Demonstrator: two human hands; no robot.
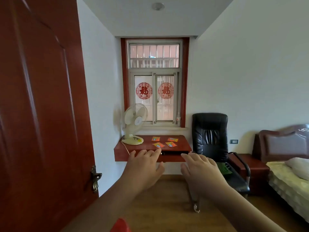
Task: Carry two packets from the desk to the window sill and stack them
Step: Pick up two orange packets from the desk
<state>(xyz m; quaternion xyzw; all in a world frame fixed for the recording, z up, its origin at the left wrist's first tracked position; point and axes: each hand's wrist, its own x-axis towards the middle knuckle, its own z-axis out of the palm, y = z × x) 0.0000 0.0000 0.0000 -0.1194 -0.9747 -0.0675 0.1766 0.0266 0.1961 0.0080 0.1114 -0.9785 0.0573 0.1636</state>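
Several small orange packets lie flat on the red wall-mounted desk (133, 149) under the window: one at the near left (158, 145), one at the near right (170, 144), two behind them (155, 138) (172, 139). The pale window sill (163, 127) runs just above the desk's back edge. My left hand (143, 166) and my right hand (199, 169) are stretched forward at arm's length, fingers spread, holding nothing. Both hands are still well short of the desk; they only overlap its front edge in the picture.
A cream table fan (134, 123) stands on the desk's left end, its cable hanging off the front. A black office chair (210, 136) sits right of the desk. A dark red door (38, 114) stands open at my left; a bed (289, 178) and bedside cabinet (250, 169) are at the right.
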